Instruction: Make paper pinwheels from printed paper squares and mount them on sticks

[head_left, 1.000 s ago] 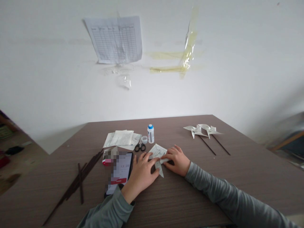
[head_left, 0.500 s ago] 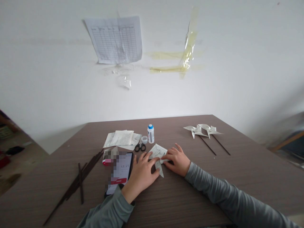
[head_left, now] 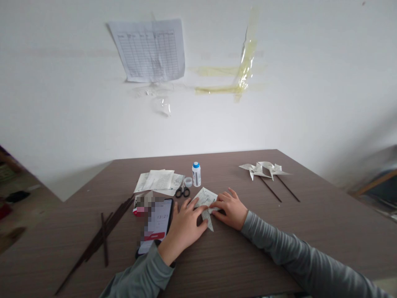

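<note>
A partly folded paper pinwheel (head_left: pixel 204 198) made of printed paper lies on the table between my hands, one pointed blade reaching toward me. My left hand (head_left: pixel 186 225) presses its left side and centre, the index finger and thumb curled onto the paper. From the other side my right hand (head_left: pixel 230 209) pinches the right part close to the centre. The fingertips of both hands almost meet there, and they hide the middle of the folds.
Left of my hands lie a phone (head_left: pixel 156 225), a small blurred box (head_left: pixel 139 211), scissors (head_left: pixel 182 192), paper sheets (head_left: pixel 159 181) and dark sticks (head_left: pixel 102 231). Behind stand a blue-capped bottle (head_left: pixel 196 176) and a small clear tub (head_left: pixel 188 182). Two finished pinwheels (head_left: pixel 254 170) on sticks rest far right.
Both hands stay on the paper pinwheel with hardly any movement. The whole view has shifted very slightly.
</note>
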A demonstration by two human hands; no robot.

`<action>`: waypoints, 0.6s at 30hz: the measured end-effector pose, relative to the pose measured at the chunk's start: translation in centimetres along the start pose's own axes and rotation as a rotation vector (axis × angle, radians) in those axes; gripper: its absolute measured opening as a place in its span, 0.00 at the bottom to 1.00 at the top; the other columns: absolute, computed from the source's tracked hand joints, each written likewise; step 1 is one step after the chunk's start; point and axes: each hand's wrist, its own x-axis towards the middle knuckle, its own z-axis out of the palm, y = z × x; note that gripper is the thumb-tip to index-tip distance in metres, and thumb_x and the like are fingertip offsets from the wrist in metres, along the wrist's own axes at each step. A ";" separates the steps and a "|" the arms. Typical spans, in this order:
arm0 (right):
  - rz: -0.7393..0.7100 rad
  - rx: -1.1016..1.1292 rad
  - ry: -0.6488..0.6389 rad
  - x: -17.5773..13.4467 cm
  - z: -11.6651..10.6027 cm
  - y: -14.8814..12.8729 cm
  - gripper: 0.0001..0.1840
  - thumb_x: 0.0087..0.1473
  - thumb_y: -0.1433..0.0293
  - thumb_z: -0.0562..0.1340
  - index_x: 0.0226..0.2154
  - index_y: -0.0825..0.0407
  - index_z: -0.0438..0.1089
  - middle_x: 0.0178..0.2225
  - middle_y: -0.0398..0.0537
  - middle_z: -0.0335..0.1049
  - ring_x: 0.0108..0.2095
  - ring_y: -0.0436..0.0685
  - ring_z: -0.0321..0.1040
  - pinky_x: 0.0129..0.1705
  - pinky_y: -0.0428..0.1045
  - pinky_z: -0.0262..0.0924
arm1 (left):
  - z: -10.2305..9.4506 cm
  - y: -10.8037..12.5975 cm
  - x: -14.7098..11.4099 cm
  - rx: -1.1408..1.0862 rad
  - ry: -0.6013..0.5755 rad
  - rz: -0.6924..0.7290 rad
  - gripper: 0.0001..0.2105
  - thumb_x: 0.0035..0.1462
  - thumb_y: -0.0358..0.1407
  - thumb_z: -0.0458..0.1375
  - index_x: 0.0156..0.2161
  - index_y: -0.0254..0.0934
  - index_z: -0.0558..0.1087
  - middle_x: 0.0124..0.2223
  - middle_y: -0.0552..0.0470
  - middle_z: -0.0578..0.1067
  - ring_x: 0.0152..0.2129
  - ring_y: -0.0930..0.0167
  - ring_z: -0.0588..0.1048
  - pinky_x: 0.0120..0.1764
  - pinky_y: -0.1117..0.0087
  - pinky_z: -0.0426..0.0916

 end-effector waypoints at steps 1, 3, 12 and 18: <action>0.008 -0.002 -0.012 0.1 -0.1 -0.2 0.12 0.79 0.58 0.76 0.59 0.35 0.96 0.51 0.55 0.93 0.59 0.77 0.89 0.86 0.85 0.65 | -0.1 0.1 0.0 0.006 -0.003 0.001 0.24 0.80 0.40 0.70 0.76 0.57 0.89 0.88 0.45 0.78 0.87 0.38 0.72 0.89 0.19 0.59; 0.025 -0.003 -0.029 0.2 -0.4 -0.5 0.13 0.78 0.58 0.76 0.58 0.35 0.97 0.52 0.55 0.93 0.59 0.78 0.89 0.86 0.86 0.64 | -0.1 0.1 -0.1 0.011 -0.002 0.011 0.24 0.81 0.40 0.69 0.76 0.56 0.89 0.88 0.44 0.78 0.87 0.37 0.71 0.88 0.17 0.58; 0.060 0.059 -0.022 0.0 -1.0 -0.6 0.14 0.81 0.61 0.72 0.56 0.38 0.97 0.51 0.53 0.95 0.58 0.75 0.90 0.91 0.83 0.56 | 0.7 -0.4 0.2 -0.006 0.051 0.026 0.24 0.77 0.40 0.73 0.74 0.53 0.90 0.86 0.41 0.81 0.86 0.36 0.74 0.87 0.18 0.64; 0.075 0.053 -0.022 0.0 -0.8 -0.7 0.14 0.80 0.61 0.73 0.58 0.36 0.97 0.53 0.54 0.95 0.59 0.75 0.90 0.90 0.83 0.59 | 0.5 -0.1 0.1 -0.005 0.039 0.014 0.27 0.77 0.39 0.71 0.77 0.50 0.88 0.86 0.39 0.80 0.86 0.37 0.74 0.87 0.19 0.63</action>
